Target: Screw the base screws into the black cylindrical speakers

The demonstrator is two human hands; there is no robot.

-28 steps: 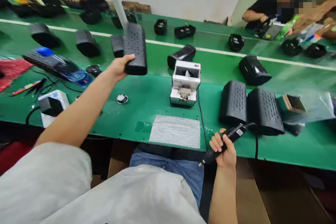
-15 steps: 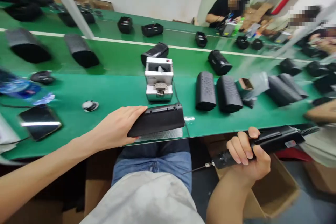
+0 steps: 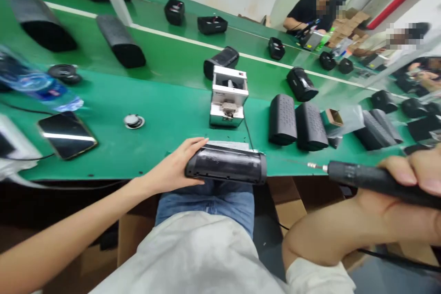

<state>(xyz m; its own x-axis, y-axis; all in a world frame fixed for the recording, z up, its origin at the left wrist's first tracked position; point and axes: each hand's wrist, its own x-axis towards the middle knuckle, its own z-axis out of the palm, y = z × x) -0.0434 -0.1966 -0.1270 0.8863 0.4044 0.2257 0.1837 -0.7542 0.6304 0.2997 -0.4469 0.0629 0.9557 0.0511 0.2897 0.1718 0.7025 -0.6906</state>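
Observation:
My left hand (image 3: 182, 165) is closed round the left end of a black speaker housing (image 3: 227, 164), which it holds at the table's front edge above my lap. A glossy face of the housing is turned toward me. At the right edge, my right hand (image 3: 409, 183) grips a black electric screwdriver (image 3: 358, 175). Its thin bit points left toward the housing's right end; whether the tip touches it I cannot tell. Just behind the housing stands a silver screw feeder (image 3: 228, 101).
Two dark speaker covers (image 3: 282, 119) stand right of the feeder. A phone (image 3: 67, 134), a plastic bottle (image 3: 41, 85) and a small round speaker driver (image 3: 133, 121) lie on the left. A green conveyor belt (image 3: 165, 66) carries several housings behind. Co-workers sit at the far right.
The housing has been turned over, from its matte side to its glossy side. My right hand has raised the screwdriver and swung it to the right, its bit now level with the housing.

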